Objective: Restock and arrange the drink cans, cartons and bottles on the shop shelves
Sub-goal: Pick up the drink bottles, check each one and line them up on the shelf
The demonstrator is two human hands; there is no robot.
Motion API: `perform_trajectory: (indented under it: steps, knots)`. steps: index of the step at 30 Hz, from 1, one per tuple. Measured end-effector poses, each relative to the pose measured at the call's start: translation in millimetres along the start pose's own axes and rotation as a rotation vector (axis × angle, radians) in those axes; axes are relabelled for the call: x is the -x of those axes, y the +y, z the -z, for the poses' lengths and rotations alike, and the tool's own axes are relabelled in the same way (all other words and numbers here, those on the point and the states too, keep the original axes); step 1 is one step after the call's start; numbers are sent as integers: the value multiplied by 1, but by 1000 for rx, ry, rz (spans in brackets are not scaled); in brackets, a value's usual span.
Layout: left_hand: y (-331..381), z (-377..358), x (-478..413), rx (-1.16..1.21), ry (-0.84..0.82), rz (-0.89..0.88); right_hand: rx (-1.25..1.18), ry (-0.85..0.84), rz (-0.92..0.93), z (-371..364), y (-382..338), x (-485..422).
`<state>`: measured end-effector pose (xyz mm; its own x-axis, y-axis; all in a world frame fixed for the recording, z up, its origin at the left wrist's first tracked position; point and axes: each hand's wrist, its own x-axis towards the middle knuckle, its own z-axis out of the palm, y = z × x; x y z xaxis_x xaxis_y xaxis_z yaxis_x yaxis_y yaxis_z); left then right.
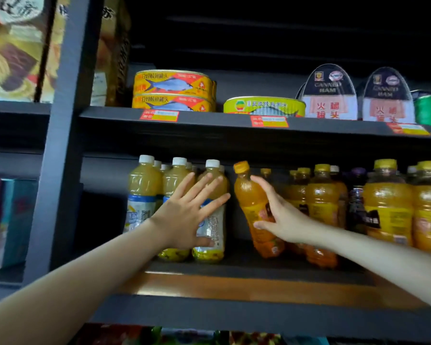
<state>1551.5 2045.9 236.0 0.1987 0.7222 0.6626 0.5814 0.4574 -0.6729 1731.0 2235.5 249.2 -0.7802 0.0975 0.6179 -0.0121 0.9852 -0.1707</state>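
On the middle shelf (234,287) stand several white-capped bottles of pale yellow juice (144,192) at the left. My left hand (187,212) lies flat with fingers spread against the front two of them, holding nothing. Just right of it, my right hand (276,215) grips an orange juice bottle with a yellow cap (251,195), tilted with its top to the left, its base on the shelf. Behind and right of it stand more orange bottles (321,207) and larger orange bottles (388,207).
The shelf above holds flat yellow fish tins (173,90), a yellow-green tin (264,105), canned ham packs (330,93) and red price tags (159,115). A dark upright post (65,145) bounds the bay at left. A gap lies between the two bottle groups.
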Motion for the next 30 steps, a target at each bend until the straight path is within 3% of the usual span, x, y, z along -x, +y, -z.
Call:
perform_trajectory:
  steps: [9, 14, 20, 30]
  knots:
    - [-6, -8, -1, -28, 73, -75, -77, 173, -318, -54, 21, -67]
    - [-4, -9, -2, -53, 102, -66, -54, 105, -368, -59, 28, -73]
    - [-5, -9, -3, -75, 93, -67, 421, -17, -247, -57, 25, -64]
    - [-4, -9, -1, -76, 82, -57, 515, -46, -255, -59, 46, -77]
